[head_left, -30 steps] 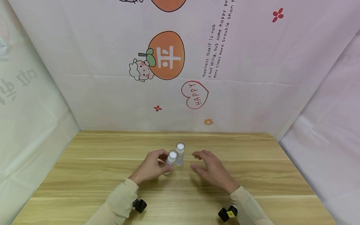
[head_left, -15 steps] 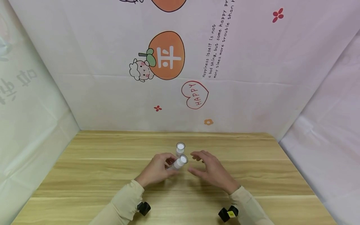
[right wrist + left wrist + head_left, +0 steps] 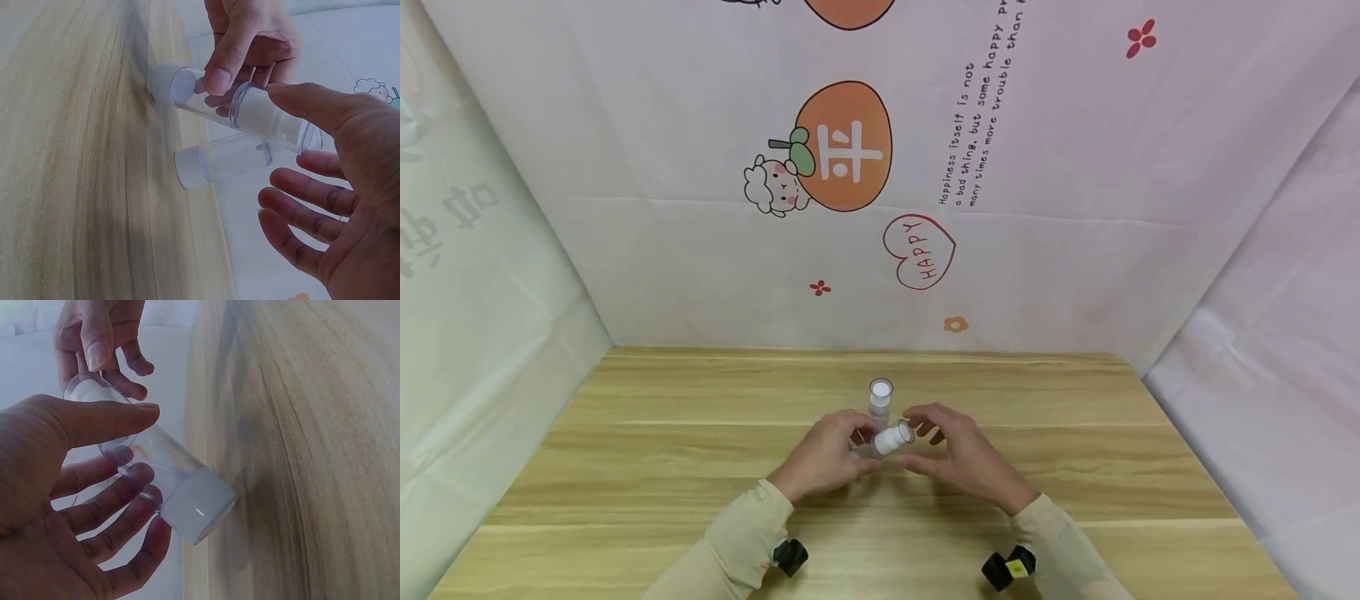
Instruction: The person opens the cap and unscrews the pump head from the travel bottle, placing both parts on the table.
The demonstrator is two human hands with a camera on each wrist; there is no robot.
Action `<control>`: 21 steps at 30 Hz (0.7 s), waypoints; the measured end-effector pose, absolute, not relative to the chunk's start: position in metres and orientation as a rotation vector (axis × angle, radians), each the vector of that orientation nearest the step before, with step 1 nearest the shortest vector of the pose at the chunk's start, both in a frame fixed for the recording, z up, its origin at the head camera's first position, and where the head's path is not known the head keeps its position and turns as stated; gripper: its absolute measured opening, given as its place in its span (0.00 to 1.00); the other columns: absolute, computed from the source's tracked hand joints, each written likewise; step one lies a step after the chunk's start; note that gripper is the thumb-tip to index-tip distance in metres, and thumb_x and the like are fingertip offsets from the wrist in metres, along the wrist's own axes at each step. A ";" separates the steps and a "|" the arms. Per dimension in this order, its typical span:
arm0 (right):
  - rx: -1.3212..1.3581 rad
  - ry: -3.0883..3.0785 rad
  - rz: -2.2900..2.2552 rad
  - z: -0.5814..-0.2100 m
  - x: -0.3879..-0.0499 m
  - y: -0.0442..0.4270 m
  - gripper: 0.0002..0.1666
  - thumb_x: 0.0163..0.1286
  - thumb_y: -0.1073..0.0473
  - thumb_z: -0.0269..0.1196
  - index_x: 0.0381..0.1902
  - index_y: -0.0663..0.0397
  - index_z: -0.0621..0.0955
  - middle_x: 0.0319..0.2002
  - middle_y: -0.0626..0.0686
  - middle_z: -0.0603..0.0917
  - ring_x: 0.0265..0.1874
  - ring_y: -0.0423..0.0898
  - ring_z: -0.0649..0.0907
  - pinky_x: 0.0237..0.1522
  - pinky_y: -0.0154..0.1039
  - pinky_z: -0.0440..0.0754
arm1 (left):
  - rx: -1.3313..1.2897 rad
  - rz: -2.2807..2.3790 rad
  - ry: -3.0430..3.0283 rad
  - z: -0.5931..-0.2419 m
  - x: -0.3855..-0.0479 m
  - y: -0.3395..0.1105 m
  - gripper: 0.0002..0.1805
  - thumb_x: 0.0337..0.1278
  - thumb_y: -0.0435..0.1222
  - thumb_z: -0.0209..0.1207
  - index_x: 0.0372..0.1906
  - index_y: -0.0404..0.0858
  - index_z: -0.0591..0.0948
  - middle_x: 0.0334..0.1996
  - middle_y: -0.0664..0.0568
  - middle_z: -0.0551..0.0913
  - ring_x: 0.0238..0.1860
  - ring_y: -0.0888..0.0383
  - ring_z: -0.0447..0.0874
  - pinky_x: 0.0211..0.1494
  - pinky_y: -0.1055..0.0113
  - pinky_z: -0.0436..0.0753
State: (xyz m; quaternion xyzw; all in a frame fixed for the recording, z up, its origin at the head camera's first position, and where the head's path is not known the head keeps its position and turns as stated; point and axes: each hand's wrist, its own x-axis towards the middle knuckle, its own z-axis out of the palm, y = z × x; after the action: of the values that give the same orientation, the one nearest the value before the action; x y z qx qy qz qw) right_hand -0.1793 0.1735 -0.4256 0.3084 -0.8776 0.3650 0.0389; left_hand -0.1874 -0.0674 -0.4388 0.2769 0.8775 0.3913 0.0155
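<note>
My left hand [image 3: 827, 454] holds a clear pump bottle [image 3: 891, 438] between thumb and fingers. The bottle is tilted, its clear cap over a white pump top pointing right and its white base [image 3: 199, 503] low on the left. Around the cap end, my right hand [image 3: 967, 457] has its thumb and fingers spread and loosely bent; whether a fingertip touches the cap is not clear. Just behind the held bottle, a second similar bottle [image 3: 881, 393] stands upright on the wooden table; the right wrist view shows its white base [image 3: 192, 167].
The wood-grain table [image 3: 700, 392] stretches to both sides of the hands. A white printed cloth [image 3: 715, 275] rises at its back edge, with more cloth at left and right. Both wrists wear a black camera [image 3: 791, 557].
My left hand has shifted right and tipped the held bottle from nearly upright toward the right hand. My right hand has edged slightly left. The second bottle has stayed in place.
</note>
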 end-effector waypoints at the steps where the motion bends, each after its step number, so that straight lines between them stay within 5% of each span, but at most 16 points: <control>1: 0.946 -2.692 1.129 -0.426 -0.180 0.173 0.32 0.63 0.50 0.75 0.60 0.55 0.79 0.49 0.47 0.83 0.44 0.46 0.83 0.42 0.42 0.85 | 0.867 1.196 2.742 -0.439 -0.187 -0.067 0.18 0.49 0.34 0.76 0.47 0.37 0.86 0.43 0.51 0.85 0.42 0.56 0.83 0.45 0.63 0.81; 21: 0.983 -2.671 1.209 -0.426 -0.184 0.167 0.20 0.63 0.62 0.74 0.52 0.57 0.81 0.44 0.48 0.84 0.38 0.45 0.84 0.37 0.41 0.86 | 0.871 1.150 2.763 -0.442 -0.188 -0.066 0.20 0.49 0.36 0.77 0.47 0.37 0.86 0.41 0.50 0.85 0.42 0.55 0.83 0.44 0.63 0.81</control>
State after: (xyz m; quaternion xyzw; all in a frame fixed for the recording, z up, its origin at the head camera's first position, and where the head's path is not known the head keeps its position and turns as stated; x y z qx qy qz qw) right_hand -0.1842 0.1675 -0.4256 0.3179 -0.8634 0.3909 0.0247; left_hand -0.1883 -0.0663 -0.4423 0.2794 0.8863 0.3691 0.0124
